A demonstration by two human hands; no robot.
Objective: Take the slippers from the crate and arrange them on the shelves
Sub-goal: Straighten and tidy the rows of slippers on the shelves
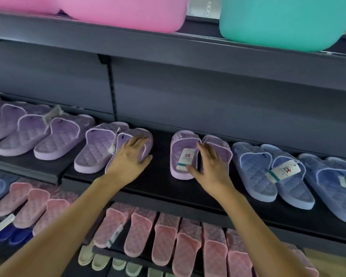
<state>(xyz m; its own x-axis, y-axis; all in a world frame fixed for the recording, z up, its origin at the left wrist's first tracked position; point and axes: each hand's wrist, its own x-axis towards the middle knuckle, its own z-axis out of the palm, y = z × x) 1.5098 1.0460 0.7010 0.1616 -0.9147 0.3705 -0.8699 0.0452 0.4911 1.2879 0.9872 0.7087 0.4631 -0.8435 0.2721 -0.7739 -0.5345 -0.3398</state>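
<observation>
On the middle shelf point(160, 172), two lilac pairs side by side, bare shelf between them. Laid on the left lilac pair point(96, 150): the left hand point(128, 156), fingers straight and spread over the right slipper's strap, thumb against its right edge. Splayed across the right lilac pair point(177, 146): the right hand point(210, 166), thumb on the tagged slipper, fingers over its mate, clasping nothing. Long axes near to far, the left pair leaning far-right. Likely next: closing that gap, with the right hand better placed for a leftward slide. No crate in view.

Single head-worn view, looking forward and down, close over the dark shelf point(160, 188).
</observation>
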